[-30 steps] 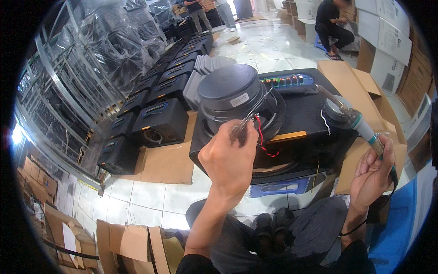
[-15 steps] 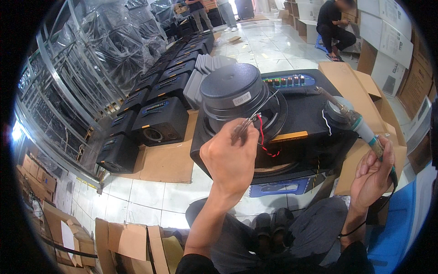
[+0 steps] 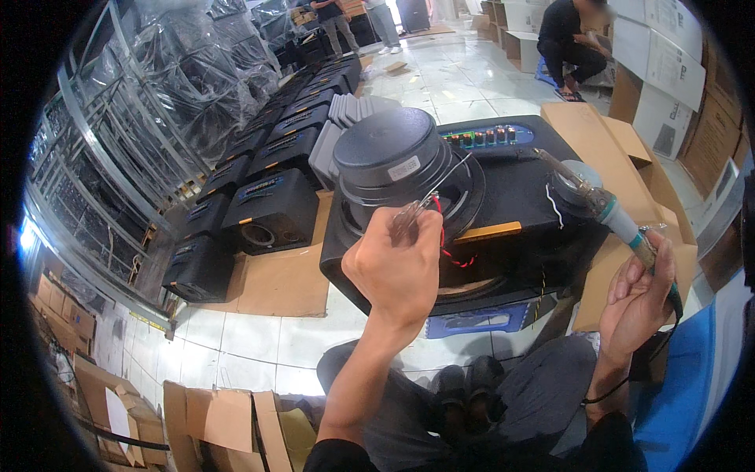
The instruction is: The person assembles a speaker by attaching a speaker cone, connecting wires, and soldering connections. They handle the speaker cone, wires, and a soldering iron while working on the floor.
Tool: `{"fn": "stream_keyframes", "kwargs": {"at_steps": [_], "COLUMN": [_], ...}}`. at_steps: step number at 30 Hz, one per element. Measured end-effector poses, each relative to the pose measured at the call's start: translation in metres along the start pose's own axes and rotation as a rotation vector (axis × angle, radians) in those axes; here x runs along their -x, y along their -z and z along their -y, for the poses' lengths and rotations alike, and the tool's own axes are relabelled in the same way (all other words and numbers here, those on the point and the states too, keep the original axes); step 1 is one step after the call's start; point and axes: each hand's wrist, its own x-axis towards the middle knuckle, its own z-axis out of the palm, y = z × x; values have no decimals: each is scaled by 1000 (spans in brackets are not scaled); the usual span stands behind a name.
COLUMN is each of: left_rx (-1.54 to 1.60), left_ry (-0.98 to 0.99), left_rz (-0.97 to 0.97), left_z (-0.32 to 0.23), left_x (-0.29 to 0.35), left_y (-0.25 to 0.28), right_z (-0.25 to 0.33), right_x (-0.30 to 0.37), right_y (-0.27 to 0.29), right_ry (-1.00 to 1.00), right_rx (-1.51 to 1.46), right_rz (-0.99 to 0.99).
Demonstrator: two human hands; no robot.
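Note:
My left hand (image 3: 397, 271) is closed on a bundle of solder wire (image 3: 406, 220), and a thin free end sticks up to the right beside the speaker driver. That large black speaker driver (image 3: 385, 145) lies magnet-up on a black speaker box (image 3: 519, 177). Red wire (image 3: 442, 228) runs from near my left fingertips down the box front, where a red-and-black twist shows. In my right hand (image 3: 633, 315) is a soldering iron (image 3: 625, 224) with a teal-and-white handle. Its tip points up and left over the box, near the circuit board (image 3: 491, 138), apart from the solder.
A smaller round driver (image 3: 570, 185) with a white wire sits at the box's right. The box rests above a blue plastic stool (image 3: 480, 321). Rows of speaker boxes (image 3: 271, 208) stand at left, cardboard (image 3: 582, 126) at right. A person (image 3: 570, 47) sits at far right.
The whole view has shifted slightly, so the box and driver appear a little further left. Both hands keep their grips, with little movement relative to the box.

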Motion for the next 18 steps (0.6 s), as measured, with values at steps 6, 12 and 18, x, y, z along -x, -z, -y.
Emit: {"fn": "stream_keyframes", "kwargs": {"at_steps": [6, 12, 18], "left_rx": [-37, 112, 217], "left_ry": [-40, 191, 287], "left_rz": [26, 138, 230], "left_z": [-1, -7, -13], "left_x": [1, -8, -25], "left_y": [3, 26, 56], "right_z": [-1, -2, 1], "right_x": [-1, 0, -3], "right_y": [1, 1, -1], "right_ry": [-13, -12, -55], "right_rx": [-2, 11, 0], "right_rz": [2, -7, 70]}}
